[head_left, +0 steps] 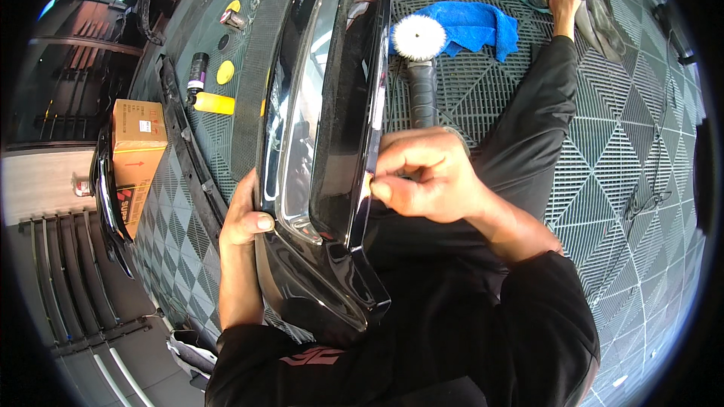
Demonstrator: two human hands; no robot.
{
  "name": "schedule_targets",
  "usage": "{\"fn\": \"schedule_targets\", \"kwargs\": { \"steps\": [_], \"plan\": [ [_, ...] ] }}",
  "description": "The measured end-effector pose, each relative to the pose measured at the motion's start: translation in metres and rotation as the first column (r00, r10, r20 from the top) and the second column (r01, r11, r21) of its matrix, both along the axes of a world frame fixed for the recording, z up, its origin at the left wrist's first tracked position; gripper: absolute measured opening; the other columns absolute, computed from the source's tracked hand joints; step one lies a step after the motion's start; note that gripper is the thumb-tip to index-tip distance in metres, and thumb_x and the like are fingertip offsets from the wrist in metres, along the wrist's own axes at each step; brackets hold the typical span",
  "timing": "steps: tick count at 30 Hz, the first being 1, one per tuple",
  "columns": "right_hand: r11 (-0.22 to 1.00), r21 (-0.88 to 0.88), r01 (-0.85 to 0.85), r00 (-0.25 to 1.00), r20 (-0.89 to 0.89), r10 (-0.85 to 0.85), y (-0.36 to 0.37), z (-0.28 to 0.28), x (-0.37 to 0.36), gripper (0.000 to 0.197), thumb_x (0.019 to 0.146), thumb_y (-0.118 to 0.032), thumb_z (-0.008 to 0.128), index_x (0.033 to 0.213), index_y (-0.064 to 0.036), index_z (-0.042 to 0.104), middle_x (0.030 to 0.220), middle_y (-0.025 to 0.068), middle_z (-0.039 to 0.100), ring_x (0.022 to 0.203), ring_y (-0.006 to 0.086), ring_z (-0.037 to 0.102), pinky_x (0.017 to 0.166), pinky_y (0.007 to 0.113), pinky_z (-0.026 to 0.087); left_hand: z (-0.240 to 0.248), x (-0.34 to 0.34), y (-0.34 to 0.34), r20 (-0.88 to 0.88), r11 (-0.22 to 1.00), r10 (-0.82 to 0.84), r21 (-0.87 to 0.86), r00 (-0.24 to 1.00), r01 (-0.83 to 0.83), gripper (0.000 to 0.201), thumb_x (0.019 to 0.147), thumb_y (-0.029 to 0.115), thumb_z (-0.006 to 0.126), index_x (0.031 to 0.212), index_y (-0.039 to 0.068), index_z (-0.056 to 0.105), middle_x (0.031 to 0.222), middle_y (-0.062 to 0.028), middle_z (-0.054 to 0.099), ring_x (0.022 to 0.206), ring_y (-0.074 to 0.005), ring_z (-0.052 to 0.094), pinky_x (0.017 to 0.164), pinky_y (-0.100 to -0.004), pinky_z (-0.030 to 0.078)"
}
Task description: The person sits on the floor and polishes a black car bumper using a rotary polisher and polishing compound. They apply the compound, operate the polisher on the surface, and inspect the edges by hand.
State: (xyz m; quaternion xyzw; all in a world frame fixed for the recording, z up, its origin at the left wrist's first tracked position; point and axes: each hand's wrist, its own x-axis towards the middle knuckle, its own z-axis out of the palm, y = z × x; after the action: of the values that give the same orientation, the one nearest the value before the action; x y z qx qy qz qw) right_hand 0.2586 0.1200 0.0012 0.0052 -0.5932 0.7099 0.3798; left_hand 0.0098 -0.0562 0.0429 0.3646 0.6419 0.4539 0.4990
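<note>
A long, glossy black car part (309,286) lies lengthwise in front of me, with a clear, shiny strip (300,143) running along it. My left hand (245,215) grips its left edge, the thumb lying on top and the other fingers partly hidden beneath the rim. At the opposite edge, my right hand (422,175) is closed in a pinch against the side. A small pale orange bit shows by the fingertips, too small to name. Just beyond that hand, a polisher (422,94) with a round white fluffy pad (419,38) rests on the floor.
A blue cloth (479,29) lies behind the polisher. On the left are a yellow bottle (214,102), a dark bottle (197,71), a yellow pad (225,71), a long black strip (188,139) and a cardboard box (139,158). My outstretched leg (528,120) crosses the grated floor (603,181).
</note>
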Motion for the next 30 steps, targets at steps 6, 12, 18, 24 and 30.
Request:
{"fn": "schedule_targets", "kwargs": {
  "steps": [6, 12, 18, 24, 30],
  "plan": [
    [0.999, 0.045, -0.024, 1.000, -0.012, 0.024, -0.015, 0.001, 0.002, 0.006, 0.080, 0.000, 0.072, 0.085, -0.0008, 0.070, 0.070, 0.0036, 0.063, 0.060, 0.0105, 0.059, 0.054, 0.027, 0.044, -0.004, -0.004, -0.001, 0.070, 1.000, -0.026, -0.009, 0.997, 0.027, 0.110, 0.057, 0.048, 0.083, 0.139, -0.011, 0.040, 0.125, -0.0135, 0.058, 0.113, -0.0205, 0.058, 0.100, -0.0297, 0.042],
    [0.998, 0.048, 0.045, 0.998, 0.039, -0.047, -0.011, 0.002, 0.002, 0.006, 0.079, -0.001, 0.072, 0.085, -0.0013, 0.071, 0.071, 0.0031, 0.063, 0.060, 0.0094, 0.058, 0.053, 0.025, 0.044, -0.002, -0.003, 0.001, 0.051, 0.999, -0.036, -0.005, 0.998, 0.036, 0.109, 0.057, 0.048, 0.082, 0.139, -0.011, 0.040, 0.125, -0.0130, 0.058, 0.112, -0.0201, 0.057, 0.099, -0.0295, 0.042],
    [0.993, 0.118, 0.010, 1.000, -0.011, -0.009, -0.021, -0.001, 0.003, 0.009, 0.078, -0.001, 0.074, 0.087, -0.0034, 0.072, 0.069, 0.0021, 0.063, 0.058, 0.0077, 0.057, 0.050, 0.025, 0.044, -0.004, -0.002, 0.000, 0.029, 1.000, -0.022, 0.004, 0.999, 0.022, 0.107, 0.057, 0.049, 0.081, 0.137, -0.011, 0.041, 0.122, -0.0122, 0.059, 0.109, -0.0193, 0.058, 0.097, -0.0284, 0.043],
    [0.995, 0.101, 0.001, 1.000, 0.009, -0.002, -0.026, -0.005, 0.004, 0.009, 0.078, -0.002, 0.074, 0.086, -0.0025, 0.072, 0.069, 0.0031, 0.063, 0.057, 0.0085, 0.058, 0.049, 0.025, 0.043, -0.002, 0.001, 0.004, 0.007, 0.999, -0.032, 0.011, 0.999, 0.032, 0.107, 0.057, 0.050, 0.079, 0.136, -0.012, 0.043, 0.123, -0.0165, 0.061, 0.109, -0.0221, 0.062, 0.097, -0.0321, 0.048],
    [0.995, -0.056, 0.085, 0.993, 0.085, -0.080, -0.002, -0.003, 0.003, 0.005, 0.082, 0.001, 0.069, 0.087, 0.0011, 0.070, 0.076, 0.0046, 0.066, 0.066, 0.0083, 0.060, 0.059, 0.024, 0.047, 0.002, 0.002, 0.004, 0.065, 1.000, -0.015, -0.007, 0.998, 0.015, 0.106, 0.057, 0.045, 0.081, 0.138, -0.011, 0.041, 0.121, -0.0142, 0.060, 0.107, -0.0202, 0.060, 0.095, -0.0290, 0.046]
  ]
}}
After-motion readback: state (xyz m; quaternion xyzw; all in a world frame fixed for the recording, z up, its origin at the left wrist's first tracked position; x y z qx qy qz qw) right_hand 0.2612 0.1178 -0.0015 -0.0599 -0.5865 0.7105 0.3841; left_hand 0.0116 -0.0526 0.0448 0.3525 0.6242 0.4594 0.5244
